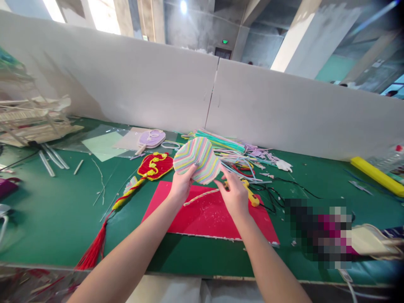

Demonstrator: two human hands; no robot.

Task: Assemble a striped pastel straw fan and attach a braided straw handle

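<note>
A flat striped fan-shaped piece (197, 158), in pastel pink, yellow, green and white with a scalloped outline, is held up in front of me. My left hand (183, 183) is closed on its lower left edge, thumb on the near face. At its lower right edge, the thumb and index finger of my right hand (235, 193) pinch the rim. Below, a pale braided cord (200, 196) runs across a red board (214, 219), its right end close to my right thumb. A yellow glue gun (252, 195) lies just beyond my right hand, partly hidden.
A red fan with yellow trim (158, 165) and a red tassel (94, 248) lie to the left. Behind are a lilac fan (152, 138) and a heap of pastel strips (225, 142). Black cable (271, 193) trails right; a yellow bar (377, 176) sits far right. A white partition (151, 84) closes the back.
</note>
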